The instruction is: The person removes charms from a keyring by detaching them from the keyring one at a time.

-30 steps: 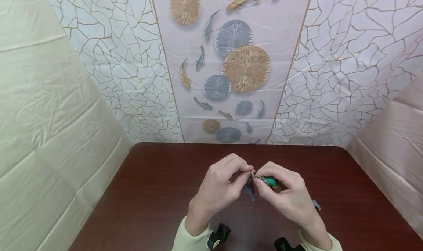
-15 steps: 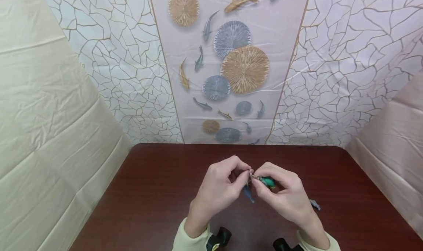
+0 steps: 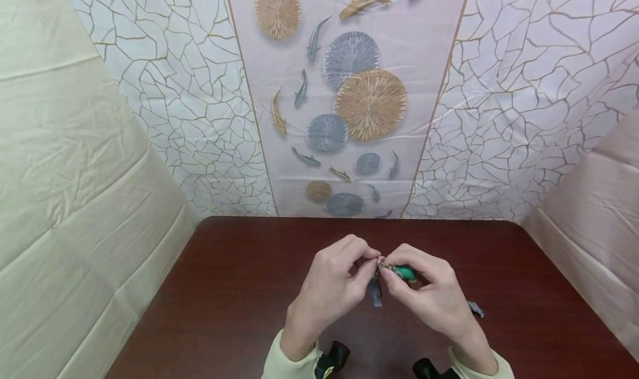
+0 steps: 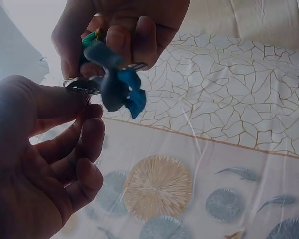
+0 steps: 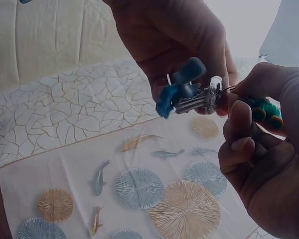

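Note:
My left hand (image 3: 331, 276) pinches a silver key ring (image 5: 214, 94) between thumb and forefinger. Several metal keys (image 5: 194, 103) and a blue, dolphin-like charm (image 4: 112, 82) hang from it; in the head view the blue charm (image 3: 375, 293) dangles below the fingertips. Fingertip to fingertip with the left, my right hand (image 3: 431, 287) holds a green charm (image 3: 404, 273) with orange-brown spots by its thin metal end. That metal end (image 5: 230, 88) lies right at the ring. The right fingers partly cover the green charm.
Both hands are above a dark red-brown table (image 3: 224, 290). A small grey-blue object (image 3: 476, 309) lies on it beside the right wrist, partly hidden. Black wrist cameras (image 3: 333, 358) sit at both cuffs. A patterned cloth (image 3: 369, 162) hangs beyond the far edge.
The blue charm swings slightly under the left fingers. Both hands have shifted only a little and keep their grip at the ring.

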`<action>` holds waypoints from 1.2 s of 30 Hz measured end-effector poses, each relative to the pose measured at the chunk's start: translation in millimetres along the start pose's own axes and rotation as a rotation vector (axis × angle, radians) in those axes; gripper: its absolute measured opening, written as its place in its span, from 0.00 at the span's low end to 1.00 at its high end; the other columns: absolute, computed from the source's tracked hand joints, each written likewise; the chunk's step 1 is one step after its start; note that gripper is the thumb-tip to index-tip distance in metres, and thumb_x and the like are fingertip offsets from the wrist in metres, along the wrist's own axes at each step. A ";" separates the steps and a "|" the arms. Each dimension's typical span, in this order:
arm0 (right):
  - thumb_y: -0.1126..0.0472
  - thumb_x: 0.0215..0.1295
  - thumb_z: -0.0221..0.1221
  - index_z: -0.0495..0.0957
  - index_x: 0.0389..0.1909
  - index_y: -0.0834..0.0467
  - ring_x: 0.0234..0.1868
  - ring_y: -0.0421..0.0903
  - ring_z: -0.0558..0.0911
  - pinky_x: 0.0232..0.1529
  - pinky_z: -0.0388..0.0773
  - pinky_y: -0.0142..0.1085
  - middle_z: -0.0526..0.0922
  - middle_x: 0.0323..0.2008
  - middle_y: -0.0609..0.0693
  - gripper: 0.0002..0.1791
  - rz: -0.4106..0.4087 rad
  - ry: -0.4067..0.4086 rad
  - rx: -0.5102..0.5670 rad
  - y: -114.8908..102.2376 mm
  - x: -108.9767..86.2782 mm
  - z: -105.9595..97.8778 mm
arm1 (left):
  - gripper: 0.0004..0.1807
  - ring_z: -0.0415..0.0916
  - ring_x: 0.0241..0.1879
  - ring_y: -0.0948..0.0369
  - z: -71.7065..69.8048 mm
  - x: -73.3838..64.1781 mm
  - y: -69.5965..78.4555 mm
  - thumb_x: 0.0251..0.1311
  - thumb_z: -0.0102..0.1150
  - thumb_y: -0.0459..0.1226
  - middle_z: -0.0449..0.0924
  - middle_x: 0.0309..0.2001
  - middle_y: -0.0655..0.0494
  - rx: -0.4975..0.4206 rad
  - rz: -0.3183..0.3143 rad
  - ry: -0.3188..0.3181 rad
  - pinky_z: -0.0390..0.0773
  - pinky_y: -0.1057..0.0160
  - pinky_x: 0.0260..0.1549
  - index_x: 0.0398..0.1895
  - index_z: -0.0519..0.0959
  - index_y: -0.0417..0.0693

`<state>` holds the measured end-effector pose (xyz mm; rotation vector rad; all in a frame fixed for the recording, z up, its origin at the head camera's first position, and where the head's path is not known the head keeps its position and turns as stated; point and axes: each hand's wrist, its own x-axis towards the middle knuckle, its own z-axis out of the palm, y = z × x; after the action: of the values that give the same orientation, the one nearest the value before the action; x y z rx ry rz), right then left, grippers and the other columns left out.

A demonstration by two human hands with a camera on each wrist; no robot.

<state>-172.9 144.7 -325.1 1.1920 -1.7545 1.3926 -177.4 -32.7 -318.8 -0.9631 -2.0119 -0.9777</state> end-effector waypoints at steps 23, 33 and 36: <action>0.85 0.43 0.61 0.79 0.31 0.59 0.29 0.35 0.72 0.26 0.67 0.28 0.77 0.27 0.47 0.19 0.015 0.000 -0.089 2.5 -0.2 -0.2 | 0.07 0.73 0.31 0.70 1.3 1.6 -4.8 0.59 0.63 0.29 0.78 0.33 0.61 -0.005 0.015 0.009 0.72 0.81 0.33 0.36 0.79 0.50; 0.85 0.45 0.61 0.78 0.31 0.60 0.29 0.35 0.71 0.26 0.67 0.28 0.76 0.27 0.47 0.18 0.018 -0.002 -0.061 1.9 -1.2 -0.2 | 0.08 0.71 0.28 0.70 3.4 2.3 -2.8 0.57 0.62 0.26 0.78 0.31 0.60 -0.010 0.038 0.073 0.69 0.84 0.30 0.31 0.79 0.49; 0.85 0.45 0.62 0.79 0.32 0.60 0.29 0.35 0.72 0.26 0.67 0.27 0.76 0.28 0.47 0.18 0.028 -0.013 -0.072 1.2 -1.3 0.2 | 0.08 0.71 0.27 0.70 3.1 2.1 -3.2 0.58 0.62 0.26 0.78 0.32 0.59 -0.041 0.009 0.075 0.69 0.83 0.28 0.32 0.79 0.48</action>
<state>-173.4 144.9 -326.8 1.1443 -1.8208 1.3288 -181.9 -30.9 -319.6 -0.9422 -1.9308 -1.0391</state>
